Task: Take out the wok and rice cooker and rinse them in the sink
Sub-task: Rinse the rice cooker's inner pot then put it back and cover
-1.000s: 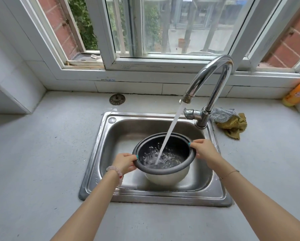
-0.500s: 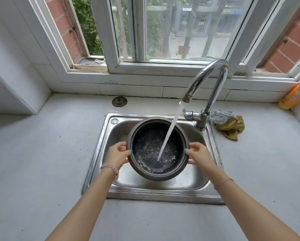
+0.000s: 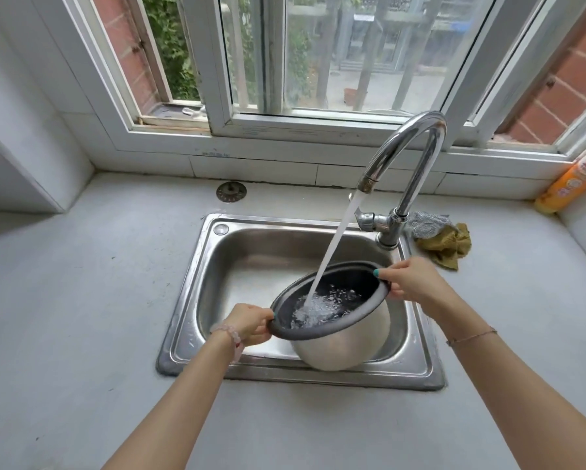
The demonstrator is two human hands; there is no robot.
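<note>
Head view: round metal rice-cooker pot w/ dark lining is held tilted over the stainless steel sink, in the stream from the curved chrome tap. Left hand & right hand each pinch opposite rim edges. Risk: wet rim could slip & pot drop; the tilt may splash water onto the counter.

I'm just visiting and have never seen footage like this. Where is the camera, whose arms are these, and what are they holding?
No machine here: a person wears a camera on the head, looking down at their own arms. The left hand and right hand grip the rim of a tilted rice cooker pot over the sink. The faucet pours water into it. On the countertop sit a yellow cloth, a metal scourer, a drain strainer and an orange bottle.
</note>
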